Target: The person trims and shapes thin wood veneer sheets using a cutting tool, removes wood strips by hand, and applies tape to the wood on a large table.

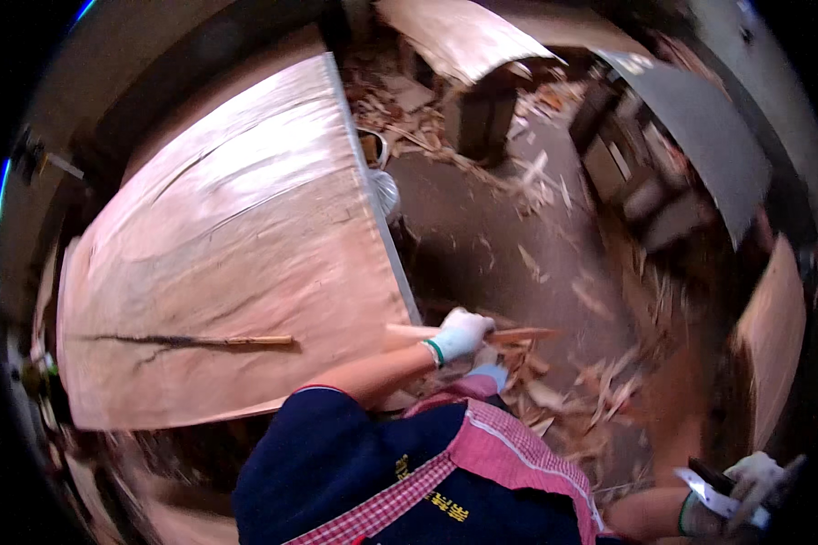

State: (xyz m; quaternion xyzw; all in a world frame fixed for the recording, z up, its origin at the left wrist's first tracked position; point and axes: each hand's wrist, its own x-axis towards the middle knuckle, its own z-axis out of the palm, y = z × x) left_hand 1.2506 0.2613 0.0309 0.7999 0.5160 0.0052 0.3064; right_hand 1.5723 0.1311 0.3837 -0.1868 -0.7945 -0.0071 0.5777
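Note:
My left hand [463,332], in a white glove with a green cuff, is closed around a thin strip of wood [524,334] at the near right corner of a large veneer sheet [236,263]. At the lower right, my right hand [753,480], also gloved, grips a blurred tool with a pale flat blade [707,493]; its exact kind is unclear. A slim tan stick [259,341] lies on the sheet, in line with a dark streak. Below my left hand shows something light blue [489,372], too blurred to make out.
Wood scraps [600,391] litter the brown floor to the right of the sheet. A clear plastic bag [384,193] hangs by the sheet's right edge. Dark blocks [641,173] stand far right, near a grey panel [700,127]. Another curved veneer sheet [468,41] rests at the back.

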